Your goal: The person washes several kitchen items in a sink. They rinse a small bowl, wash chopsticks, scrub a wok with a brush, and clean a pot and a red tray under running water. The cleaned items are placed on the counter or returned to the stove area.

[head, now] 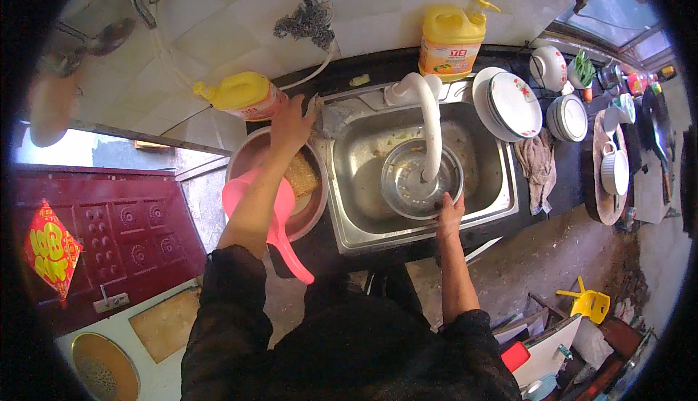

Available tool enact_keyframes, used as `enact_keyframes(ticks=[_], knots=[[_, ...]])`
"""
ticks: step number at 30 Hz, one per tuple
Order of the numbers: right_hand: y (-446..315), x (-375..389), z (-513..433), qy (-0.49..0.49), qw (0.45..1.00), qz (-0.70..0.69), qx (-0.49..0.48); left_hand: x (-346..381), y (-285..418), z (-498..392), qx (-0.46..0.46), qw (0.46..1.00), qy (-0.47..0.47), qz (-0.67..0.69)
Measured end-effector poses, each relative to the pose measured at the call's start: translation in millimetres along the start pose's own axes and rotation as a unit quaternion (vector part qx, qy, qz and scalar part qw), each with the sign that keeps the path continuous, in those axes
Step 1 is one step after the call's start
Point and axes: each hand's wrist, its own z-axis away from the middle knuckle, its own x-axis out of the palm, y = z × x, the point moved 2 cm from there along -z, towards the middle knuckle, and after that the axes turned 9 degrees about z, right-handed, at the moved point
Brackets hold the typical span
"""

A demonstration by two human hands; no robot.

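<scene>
A round metal bowl [398, 196] stands in the steel sink [349, 204] beneath the white faucet spout [431, 123], and my right hand [451, 214] grips its near right rim. My left hand [294, 123] reaches over the large basin [322, 194] left of the sink, beside a yellow detergent bottle [245, 93]; its fingers are near something small and dark at the sink's corner, and whether they hold it I cannot tell. Below my left forearm, a pink plastic ladle [283, 226] lies across the basin. A tan scrubbing pad or mesh [301, 176] is inside the basin.
Stacked plates [515, 105] and bowls [567, 117] stand right of the sink, with a brown cloth [536, 166] near them. A yellow pump bottle [452, 41] is behind the faucet. Farther right, a white ridged cup [615, 172] rests on a cutting board [595, 194].
</scene>
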Motion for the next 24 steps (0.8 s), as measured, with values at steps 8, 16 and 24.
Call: enact_keyframes(ticks=[8, 16, 24], knots=[[2.6, 11.2, -1.6, -0.036, 0.999, 0.02, 0.005, 45.5, 17.5, -14.8, 0.143, 0.974, 0.023, -0.174], [-16.9, 38.3, 4.3, 0.02, 0.995, 0.063, -0.075, 149.9, 139.6, 105.2, 0.129, 0.905, -0.374, 0.16], [-22.7, -2.4, 11.4, -0.006, 0.99, 0.136, -0.043, 128.8, 119.5, 114.1, 0.369, 0.849, -0.364, -0.108]])
